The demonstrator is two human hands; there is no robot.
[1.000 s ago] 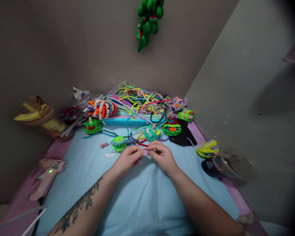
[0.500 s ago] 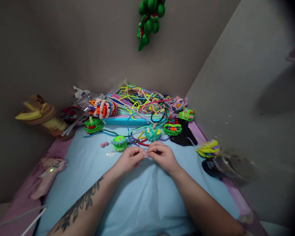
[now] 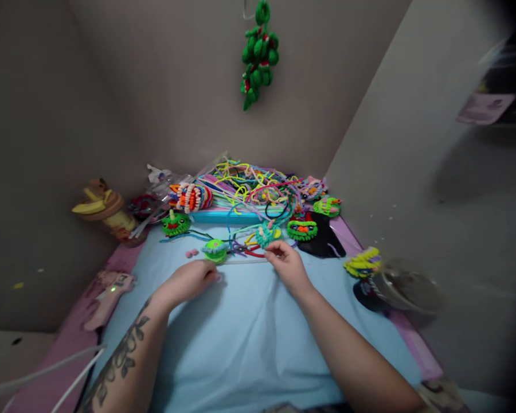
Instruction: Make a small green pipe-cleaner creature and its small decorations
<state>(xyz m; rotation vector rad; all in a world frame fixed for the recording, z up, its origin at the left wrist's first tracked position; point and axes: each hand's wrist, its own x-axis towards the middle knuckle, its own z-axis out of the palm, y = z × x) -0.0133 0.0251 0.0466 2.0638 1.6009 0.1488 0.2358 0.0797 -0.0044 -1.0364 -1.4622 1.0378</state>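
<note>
My left hand (image 3: 192,280) is closed, with a small lilac piece (image 3: 219,277) pinched at its fingertips above the blue cloth. To its right, my right hand (image 3: 286,265) has thumb and fingertips bent together beside red and yellow tool handles (image 3: 250,249); what is between them, if anything, I cannot make out. A turquoise fuzzy figure (image 3: 267,234) lies just beyond those fingers. Near my left hand sits a round green figure with a blue frill (image 3: 215,250), and beside it lie small pink balls (image 3: 191,253). A thin pale strip (image 3: 247,263) stretches between the hands.
Tangled pipe cleaners (image 3: 249,183) pile up behind a turquoise box (image 3: 227,217). A pink glue gun (image 3: 109,301) with a lit green light lies left. At right are a yellow fuzzy figure (image 3: 363,263) and a clear-topped container (image 3: 406,289). Green figures (image 3: 301,228) stand at the back.
My hands were together at the lilac piece and have parted. The left moved left with the piece; the right reached slightly forward to the tool handles. The camera view has tilted up.
</note>
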